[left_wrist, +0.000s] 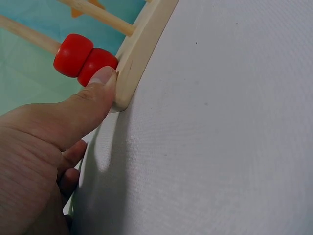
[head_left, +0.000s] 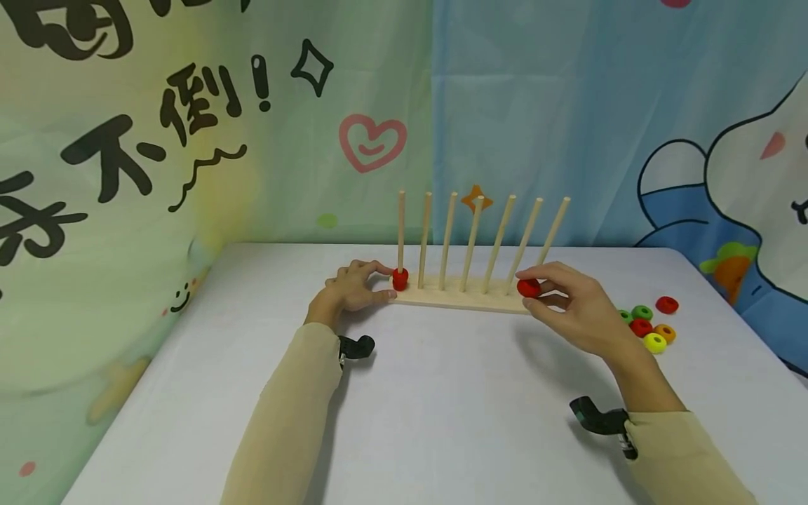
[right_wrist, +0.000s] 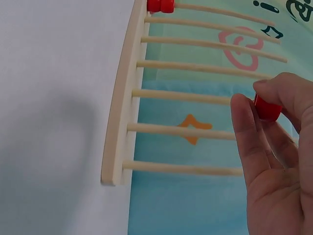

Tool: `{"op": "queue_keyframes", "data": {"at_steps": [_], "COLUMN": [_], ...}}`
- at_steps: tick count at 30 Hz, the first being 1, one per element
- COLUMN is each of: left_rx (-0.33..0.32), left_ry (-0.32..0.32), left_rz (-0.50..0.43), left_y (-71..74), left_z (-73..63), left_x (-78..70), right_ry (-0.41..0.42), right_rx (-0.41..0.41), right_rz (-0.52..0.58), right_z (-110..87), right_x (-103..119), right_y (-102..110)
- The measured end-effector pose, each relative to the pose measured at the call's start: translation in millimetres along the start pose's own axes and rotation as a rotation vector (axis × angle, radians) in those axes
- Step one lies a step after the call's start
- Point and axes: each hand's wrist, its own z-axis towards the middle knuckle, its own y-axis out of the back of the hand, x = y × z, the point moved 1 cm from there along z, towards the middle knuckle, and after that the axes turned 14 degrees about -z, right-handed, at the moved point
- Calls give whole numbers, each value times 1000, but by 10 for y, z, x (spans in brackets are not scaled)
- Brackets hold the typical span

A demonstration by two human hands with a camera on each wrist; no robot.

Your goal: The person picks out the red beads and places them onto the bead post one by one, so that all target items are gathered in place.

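A wooden peg stand [head_left: 463, 300] with several upright pegs stands toward the back of the table. Two red beads [left_wrist: 73, 55] are stacked on its leftmost peg, down at the base. My left hand [head_left: 353, 287] holds that end of the base, its thumb [left_wrist: 100, 90] in front beside the lower bead and the other fingers partly hidden. Between thumb and fingertips, my right hand [head_left: 581, 308] pinches another red bead [right_wrist: 267, 107]. In the head view this bead overlaps the right end of the stand; in the right wrist view it is out beyond the base, among the pegs' upper lengths.
Loose beads lie on the table to the right, behind my right hand: green [head_left: 642, 313], red [head_left: 666, 304], orange [head_left: 665, 332] and yellow [head_left: 654, 342] among them. A printed cloth [head_left: 536, 105] hangs behind the white table [head_left: 442, 407].
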Motion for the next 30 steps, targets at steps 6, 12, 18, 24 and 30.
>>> {"op": "queue_keyframes", "data": {"at_steps": [6,12,18,24,30], "left_rx": [-1,-6,-9,-3,0], "left_ry": [3,-12,-2,-3,-8], "left_rz": [4,7,1,-2,-4], "left_y": [-20,-36,-34,-47,-25], "left_z": [3,14,-31,-42,-16], "left_x": [16,30,59,71,16], "right_ry": [-12,-4,64,74,122], "right_rx": [26,13,-41,-71,-91], "right_rz": [35,32,82,79,95], "right_z": [85,169,248,260,338], "right_x": [52,106,60,-191,-248], "right_y": [-33,-42,-130,-277,-274]}}
